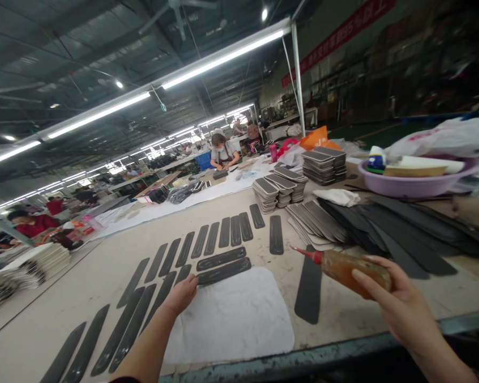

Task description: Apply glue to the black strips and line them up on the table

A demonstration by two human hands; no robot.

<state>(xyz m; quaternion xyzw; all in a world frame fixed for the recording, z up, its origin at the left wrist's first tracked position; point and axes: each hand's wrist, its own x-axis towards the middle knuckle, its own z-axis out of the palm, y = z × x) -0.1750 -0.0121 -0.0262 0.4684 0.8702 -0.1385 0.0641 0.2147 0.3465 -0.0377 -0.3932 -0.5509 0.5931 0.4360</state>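
My right hand (401, 295) is wrapped round a squeeze bottle (343, 270) of amber liquid, held tilted with its red nozzle pointing left over the table. Between the closed fingertips of my left hand (184, 294) is the near end of a black strip (225, 271) with rounded corners. This strip lies at the top edge of a white sheet (231, 316). Just beyond it is another shiny black strip (220, 259). Rows of similar strips (185, 249) spread across the table to the left. A longer dark piece (309, 292) lies below the nozzle.
Stacks of light-edged dark pieces (267, 192) stand at the back right, beside fanned pieces (317, 223) and large black sheets (406, 234). A purple basin (414, 185) holds rolls and a bag. The table's edge (330, 351) runs close in front. Co-workers sit farther back.
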